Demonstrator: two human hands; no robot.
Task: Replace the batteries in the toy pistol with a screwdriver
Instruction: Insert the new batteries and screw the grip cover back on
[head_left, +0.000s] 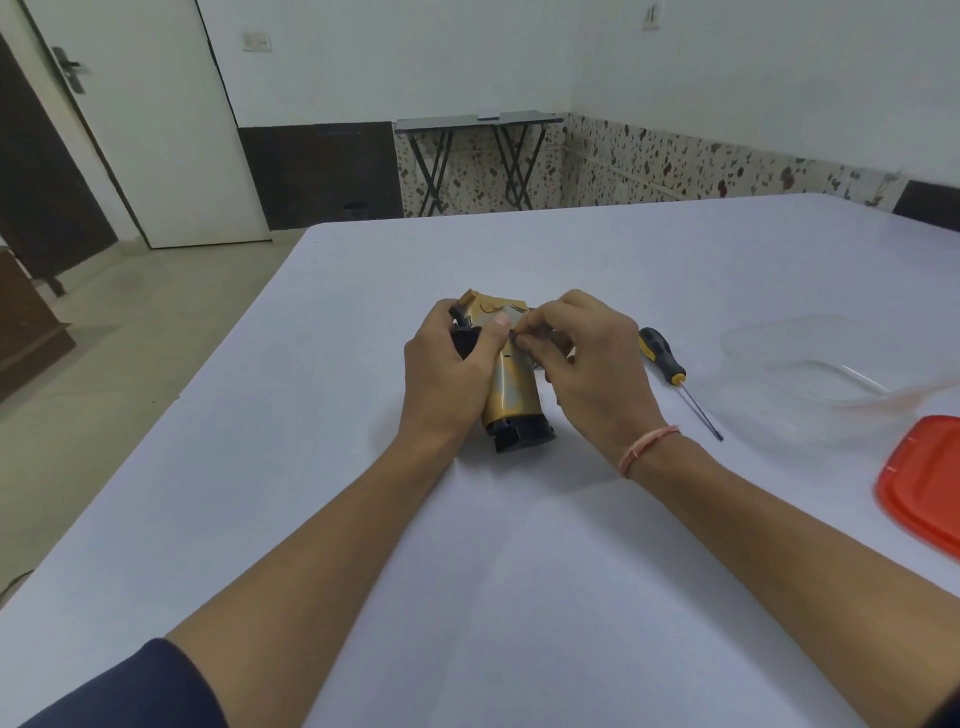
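The toy pistol, tan-gold with black parts, sits at the middle of the white table, caught between the person's two hands. Its grip points back toward the person, with the black base at the near end, low over the tabletop. I cannot tell whether the base touches the surface. The far end of the body is mostly hidden behind the hands.

The left hand wraps the pistol from the left. Its fingers are curled round the far black part, and its thumb lies flat across the gold side, just above the grip. The right hand comes in from the right, knuckles up. Its fingertips are bunched together and pinch at a small dark spot on the pistol's side, right next to the left thumb. What they pinch there is too small to make out. The rest of the grip shows bare below both hands.

A thin pink thread circles the right wrist. The screwdriver, with a black and yellow handle, lies on the table just right of the right hand, untouched, its tip pointing toward the near right. Farther right stands a clear plastic container, and a red lid lies at the table's right edge.
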